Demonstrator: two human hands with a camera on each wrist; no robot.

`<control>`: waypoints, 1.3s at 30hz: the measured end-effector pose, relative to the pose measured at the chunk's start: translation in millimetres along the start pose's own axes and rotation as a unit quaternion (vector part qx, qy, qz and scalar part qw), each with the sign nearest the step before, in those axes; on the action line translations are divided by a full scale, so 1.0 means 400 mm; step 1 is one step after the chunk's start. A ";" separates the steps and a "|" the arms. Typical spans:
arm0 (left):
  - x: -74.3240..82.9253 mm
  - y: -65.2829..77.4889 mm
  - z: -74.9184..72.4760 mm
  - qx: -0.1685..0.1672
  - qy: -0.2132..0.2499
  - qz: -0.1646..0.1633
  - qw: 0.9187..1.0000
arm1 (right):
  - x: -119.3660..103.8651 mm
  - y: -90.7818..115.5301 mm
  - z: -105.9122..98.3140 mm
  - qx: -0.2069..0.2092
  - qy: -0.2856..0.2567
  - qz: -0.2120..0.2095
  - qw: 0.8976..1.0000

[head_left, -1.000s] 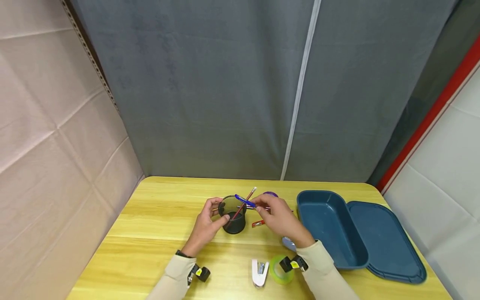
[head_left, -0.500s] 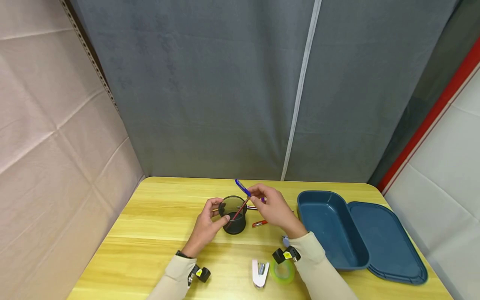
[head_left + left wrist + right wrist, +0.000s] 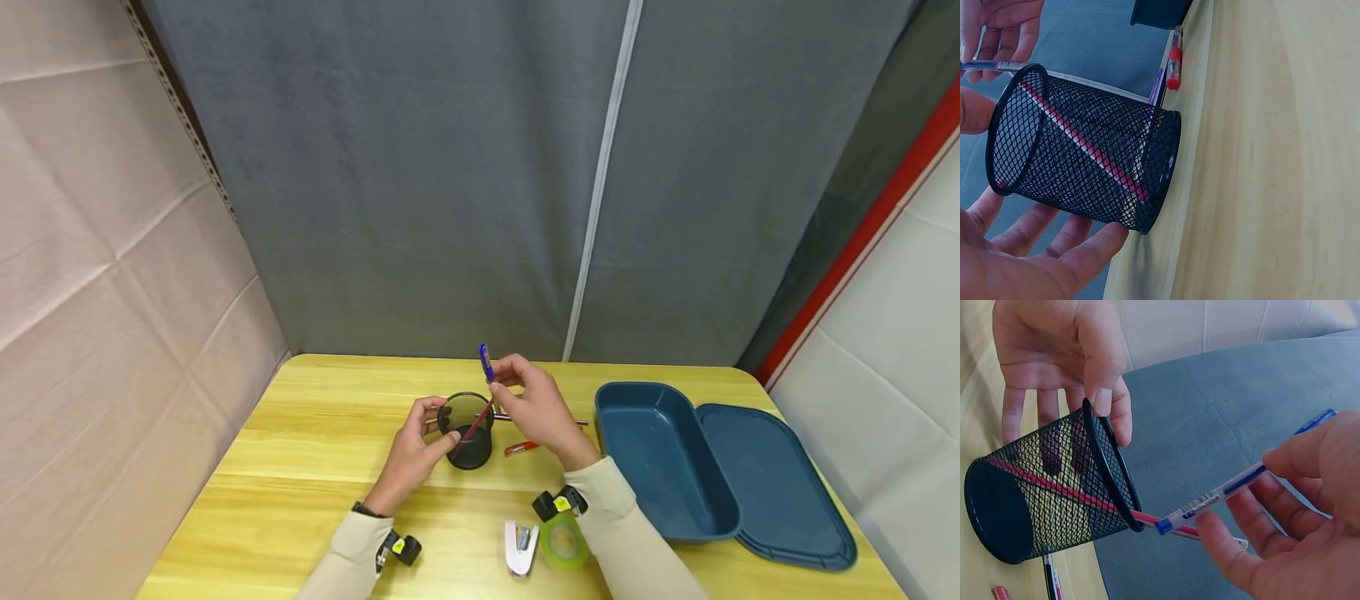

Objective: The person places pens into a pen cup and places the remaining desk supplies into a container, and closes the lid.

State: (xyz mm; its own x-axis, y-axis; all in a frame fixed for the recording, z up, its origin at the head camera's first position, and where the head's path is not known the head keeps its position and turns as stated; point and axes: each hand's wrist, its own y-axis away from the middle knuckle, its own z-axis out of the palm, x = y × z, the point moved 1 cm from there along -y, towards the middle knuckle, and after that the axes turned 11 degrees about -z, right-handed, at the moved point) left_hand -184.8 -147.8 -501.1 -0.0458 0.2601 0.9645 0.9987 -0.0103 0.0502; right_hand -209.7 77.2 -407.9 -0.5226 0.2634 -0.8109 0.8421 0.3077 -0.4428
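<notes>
A black mesh pen holder [image 3: 470, 454] stands upright on the wooden table. My left hand [image 3: 411, 457] grips it from the left, with the thumb at the rim and the fingers along the mesh wall. Inside leans a red-striped pencil [image 3: 1060, 487], its eraser end sticking out past the rim. My right hand [image 3: 534, 410] pinches a blue-capped clear pen [image 3: 1194, 509] just beyond the holder's opening, blue end down and cap up. In the right wrist view the pen's lower end overlaps the pencil; whether they touch, I cannot tell.
A red pen [image 3: 1174, 59] and other slim pens [image 3: 579, 422] lie right of the holder. Nearer me are a white stapler-like object [image 3: 518, 554] and a roll of green tape [image 3: 564, 543]. At the right stand a blue bin [image 3: 701, 492] and its flat lid [image 3: 787, 492].
My right hand has moved left, turning the blue pen from nearly level to upright above the holder. My left hand and the holder have stayed in place.
</notes>
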 end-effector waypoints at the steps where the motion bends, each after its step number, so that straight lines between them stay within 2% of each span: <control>1: 0.000 0.000 0.000 0.000 0.000 0.000 1.000 | -0.002 0.000 0.002 0.006 -0.004 -0.002 1.000; 6: -0.002 -0.002 -0.001 -0.001 0.002 0.001 1.000 | -0.006 0.001 0.012 0.032 -0.027 -0.008 0.999; 15: -0.004 -0.003 0.000 -0.007 0.006 -0.003 1.000 | 0.013 0.025 0.035 0.036 -0.033 -0.004 0.999; 32: -0.005 -0.002 0.000 -0.002 0.000 -0.005 1.000 | 0.056 0.060 0.046 0.041 0.037 0.024 0.998; 39: -0.005 -0.002 -0.001 0.001 -0.002 -0.004 1.000 | 0.069 0.067 0.044 0.037 0.042 0.039 0.998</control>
State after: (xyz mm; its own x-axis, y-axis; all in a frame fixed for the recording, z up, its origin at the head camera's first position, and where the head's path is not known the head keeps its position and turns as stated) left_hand -185.4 -148.6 -503.1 -0.0537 0.2645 0.9629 0.9983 -0.0071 0.0576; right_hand -199.3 76.6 -448.6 -0.4624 0.3597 -0.8104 0.8862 0.2161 -0.4097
